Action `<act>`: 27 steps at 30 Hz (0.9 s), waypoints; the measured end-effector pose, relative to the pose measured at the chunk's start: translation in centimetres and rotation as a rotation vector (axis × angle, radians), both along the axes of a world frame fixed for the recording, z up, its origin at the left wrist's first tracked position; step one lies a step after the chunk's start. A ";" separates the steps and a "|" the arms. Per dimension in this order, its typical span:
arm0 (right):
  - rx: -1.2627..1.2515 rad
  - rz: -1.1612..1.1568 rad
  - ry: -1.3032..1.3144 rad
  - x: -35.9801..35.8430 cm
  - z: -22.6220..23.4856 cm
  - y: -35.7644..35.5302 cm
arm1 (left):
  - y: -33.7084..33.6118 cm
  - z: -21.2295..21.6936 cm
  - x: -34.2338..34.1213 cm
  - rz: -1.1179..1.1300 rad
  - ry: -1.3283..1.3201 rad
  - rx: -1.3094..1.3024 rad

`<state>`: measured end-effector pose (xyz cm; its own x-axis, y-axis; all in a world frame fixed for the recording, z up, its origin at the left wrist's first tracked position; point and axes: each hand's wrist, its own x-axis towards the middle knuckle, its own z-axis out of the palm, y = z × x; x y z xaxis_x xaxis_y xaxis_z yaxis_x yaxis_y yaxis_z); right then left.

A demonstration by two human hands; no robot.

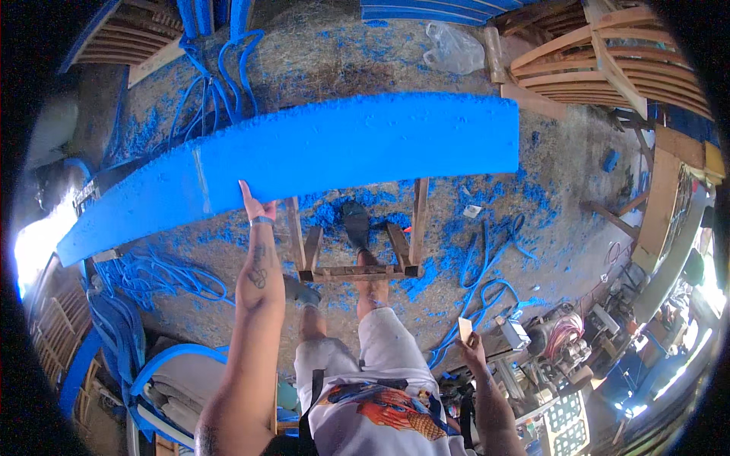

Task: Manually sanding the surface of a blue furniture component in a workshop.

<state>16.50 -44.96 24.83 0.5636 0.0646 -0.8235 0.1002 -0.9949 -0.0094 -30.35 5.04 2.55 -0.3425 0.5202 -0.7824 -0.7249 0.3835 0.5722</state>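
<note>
From the head camera: the left hand (255, 207) presses open-fingered against the near edge of a long blue plank (304, 156) lying across a wooden stand (357, 270). The right hand (473, 346) pinches a small pale block (464, 328) (possibly sandpaper). This looks like steadying the plank; rubbing it would call for bringing the block up.

Left hand (255, 209) raised flat against near edge of long blue-painted board (304, 156), spanning from nine o'clock toward two o'clock above small wooden frame stand (357, 251). Right hand (473, 348), at five o'clock, pinching small pale block (464, 328), well apart from board. Blue shavings (449, 220) and blue strips (487, 296) scattered across dusty floor. Stacked wooden slats (608, 68) at one o'clock; clear plastic bag (454, 47) at twelve.
</note>
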 end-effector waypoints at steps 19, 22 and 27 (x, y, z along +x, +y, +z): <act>0.342 0.276 0.045 1.7 -2.6 8.7 | -16.0 7.3 -3.7 0.074 -0.110 -0.076; 0.331 0.419 0.004 2.4 -2.3 8.2 | -16.1 5.6 -3.4 0.014 -0.113 0.083; 0.306 0.476 -0.035 2.9 -0.5 5.6 | -16.5 2.7 -4.3 -0.085 -0.099 -0.065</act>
<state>19.40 -39.36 24.32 0.4410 0.5511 -0.7084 0.5421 -0.7926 -0.2791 -34.65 -11.45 5.29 -0.2187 0.4916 -0.8429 -0.7396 0.4799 0.4719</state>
